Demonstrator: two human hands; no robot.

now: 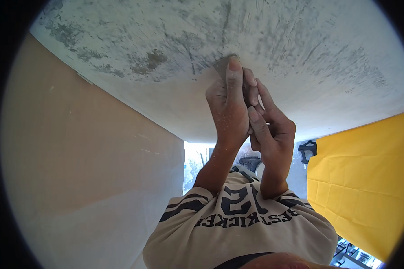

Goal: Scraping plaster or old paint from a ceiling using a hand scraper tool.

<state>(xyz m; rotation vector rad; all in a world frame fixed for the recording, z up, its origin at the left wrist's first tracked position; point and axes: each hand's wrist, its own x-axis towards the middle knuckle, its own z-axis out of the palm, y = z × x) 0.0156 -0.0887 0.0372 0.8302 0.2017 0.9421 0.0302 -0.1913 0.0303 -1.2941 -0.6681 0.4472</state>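
Note:
My left hand [228, 98] is closed round a flat grey-brown piece [221, 67], thumb laid along it and fingers curled behind. The piece's tip reaches the patchy grey-and-white surface [175, 49] above. Its exact kind is hard to make out, since my fingers cover most of it; a dark edge shows between them. My right hand [276, 127] is just to the right and lower, its bent fingers and thumb closed at the lower end of the same piece, touching the left hand. Pale dust coats both hands.
A smooth beige panel [90, 148] rises on the left and meets the patchy surface along a long edge. On the right hangs a creased yellow sheet [363, 175], with a black fitting [307, 151] by its upper corner. Bright background shows below my hands.

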